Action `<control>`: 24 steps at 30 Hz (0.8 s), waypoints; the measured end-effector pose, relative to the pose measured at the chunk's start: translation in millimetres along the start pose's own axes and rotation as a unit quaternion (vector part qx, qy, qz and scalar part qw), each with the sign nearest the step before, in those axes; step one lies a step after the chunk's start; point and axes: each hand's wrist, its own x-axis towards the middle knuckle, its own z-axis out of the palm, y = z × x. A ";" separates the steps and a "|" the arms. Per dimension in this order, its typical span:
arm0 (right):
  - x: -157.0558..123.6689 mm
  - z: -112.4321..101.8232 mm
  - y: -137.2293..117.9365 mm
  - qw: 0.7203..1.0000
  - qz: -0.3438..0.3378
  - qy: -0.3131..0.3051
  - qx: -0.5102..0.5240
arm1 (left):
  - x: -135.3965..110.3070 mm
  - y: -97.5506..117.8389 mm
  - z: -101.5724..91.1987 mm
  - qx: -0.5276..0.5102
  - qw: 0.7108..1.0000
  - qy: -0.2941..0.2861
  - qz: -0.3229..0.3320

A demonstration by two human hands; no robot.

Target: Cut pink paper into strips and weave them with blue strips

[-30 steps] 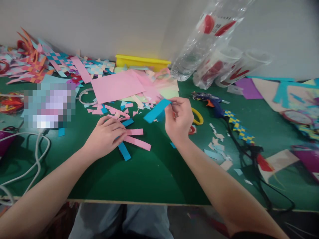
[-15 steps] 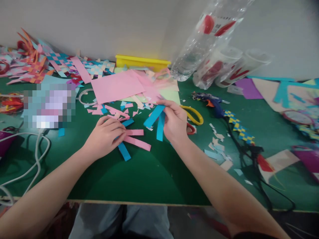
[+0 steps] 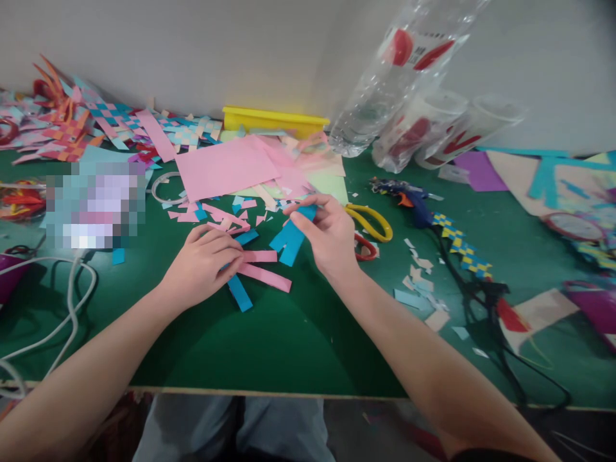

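Observation:
My left hand (image 3: pixel 205 264) lies with curled fingers pressed onto a small cluster of crossed pink and blue paper strips (image 3: pixel 257 273) on the green table (image 3: pixel 269 333). Just to the right, my right hand (image 3: pixel 330 236) pinches two blue paper strips (image 3: pixel 290 239) between thumb and fingers, holding them low over the table close to the cluster. A pink strip (image 3: pixel 267 277) and a blue strip (image 3: pixel 239 292) stick out from under my left hand.
Yellow-handled scissors (image 3: pixel 370 221) lie right of my right hand. A glue gun (image 3: pixel 414 199) with black cord, pink paper sheets (image 3: pixel 226 168), woven paper pieces (image 3: pixel 110 119), a yellow tray (image 3: pixel 274 120), plastic bottles (image 3: pixel 399 70) and white cables (image 3: pixel 58 308) crowd the table.
My right hand has come down and leftward with the blue strips, from held up above the table to close beside the strip cluster. My left hand has stayed put.

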 end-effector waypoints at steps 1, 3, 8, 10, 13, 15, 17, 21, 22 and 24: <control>-0.3 0.6 -1.3 1.000 0.007 -0.003 0.001 | 0.2 0.2 0.0 -0.006 1.000 0.000 -0.002; -0.8 1.3 -3.8 1.000 0.015 -0.004 0.013 | 0.3 0.4 -0.1 -0.013 1.000 0.002 -0.005; -1.8 2.5 -9.2 0.999 0.011 -0.004 0.043 | -0.4 0.4 -0.7 0.005 1.000 0.010 0.010; -2.8 3.9 -10.8 0.999 0.008 -0.013 0.034 | -0.4 0.7 -1.2 0.001 1.000 0.014 0.010; -6.4 7.1 -14.2 0.999 0.002 -0.046 0.016 | -0.2 1.4 -1.8 -0.017 0.999 0.026 -0.008; -10.4 10.2 -18.2 0.997 0.005 -0.078 0.014 | -0.2 1.8 -2.1 -0.024 0.999 0.037 -0.022; -15.4 14.0 -23.5 0.994 0.007 -0.110 0.025 | -0.4 2.2 -2.4 -0.038 0.998 0.041 -0.032; -25.8 22.3 -35.4 0.984 0.004 -0.164 0.064 | -0.9 2.5 -2.5 -0.069 0.996 0.027 -0.038; -28.0 23.9 -37.8 0.982 0.008 -0.174 0.077 | -0.9 2.3 -2.3 -0.073 0.996 0.026 -0.033; -31.2 26.0 -41.3 0.976 0.020 -0.190 0.109 | -0.6 1.7 -1.5 -0.077 0.997 0.023 -0.013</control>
